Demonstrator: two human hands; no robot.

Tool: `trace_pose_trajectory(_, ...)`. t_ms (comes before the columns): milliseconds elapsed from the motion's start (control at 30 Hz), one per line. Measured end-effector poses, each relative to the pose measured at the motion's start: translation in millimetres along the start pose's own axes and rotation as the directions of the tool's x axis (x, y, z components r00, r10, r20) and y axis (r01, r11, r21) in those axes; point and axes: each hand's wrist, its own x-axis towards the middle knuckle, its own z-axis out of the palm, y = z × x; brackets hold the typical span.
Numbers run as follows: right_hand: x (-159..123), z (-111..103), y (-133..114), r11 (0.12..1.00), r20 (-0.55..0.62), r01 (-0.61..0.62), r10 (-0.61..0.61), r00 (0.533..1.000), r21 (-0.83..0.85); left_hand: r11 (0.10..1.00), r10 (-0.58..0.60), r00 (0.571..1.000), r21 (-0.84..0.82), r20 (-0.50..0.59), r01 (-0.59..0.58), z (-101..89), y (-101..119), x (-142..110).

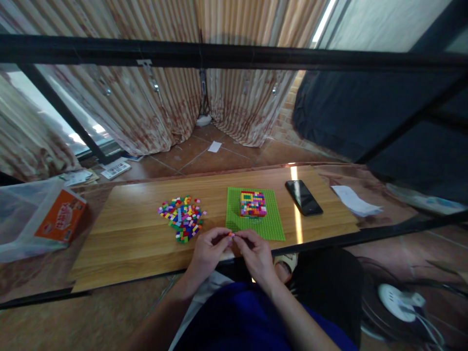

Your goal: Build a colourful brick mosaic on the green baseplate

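My left hand [209,251] and my right hand [255,252] meet over the near edge of the wooden board, fingertips pinched together. Between them are tiny toy building bricks [231,235], orange and pink, mostly covered by my fingers. Just beyond my hands lies a green baseplate [272,225]. On it stands a block built of many coloured bricks [253,204], with a yellow square outline on its top. To the left of it spreads a pile of loose bricks [185,217] in mixed colours.
A black phone [304,197] lies on the wooden board [127,219] right of the baseplate. White paper [354,200] is past the right end. A clear plastic bin [25,219] with an orange label stands at the left. A dark metal bar [234,56] crosses beyond the board.
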Motion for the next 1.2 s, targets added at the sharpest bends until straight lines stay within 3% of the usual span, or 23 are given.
trace_pose_trajectory(233,-6,-3,7,0.965,0.005,-0.175,0.178,0.984,0.195,0.998,-0.014,0.994,-0.052,0.105,0.020,2.7,-3,0)
trace_pose_trajectory(500,-7,-5,7,0.868,0.102,-0.325,0.310,0.945,0.374,0.986,0.114,0.969,0.090,0.219,-0.137,0.5,5,2)
trace_pose_trajectory(600,-3,-9,5,0.870,0.087,-0.340,0.331,0.940,0.357,0.973,0.148,0.960,0.138,0.239,-0.184,-2.6,2,5)
trace_pose_trajectory(700,11,-21,3,0.955,-0.080,-0.202,0.223,0.971,0.215,0.951,0.185,0.971,0.220,0.151,-0.216,-8.7,-6,9)
trace_pose_trajectory(800,32,-33,3,0.998,-0.216,0.027,-0.038,0.976,-0.055,0.933,0.201,0.977,0.290,0.066,-0.212,-16.3,-16,12)
trace_pose_trajectory(1033,62,-36,17,0.837,-0.177,0.207,-0.336,0.925,-0.506,0.939,0.197,0.980,0.284,0.027,-0.196,-21.1,-25,12)
trace_pose_trajectory(1200,65,-35,27,0.767,-0.170,0.221,-0.394,0.903,-0.602,0.929,0.194,0.980,0.313,0.044,-0.198,-20.6,-26,13)
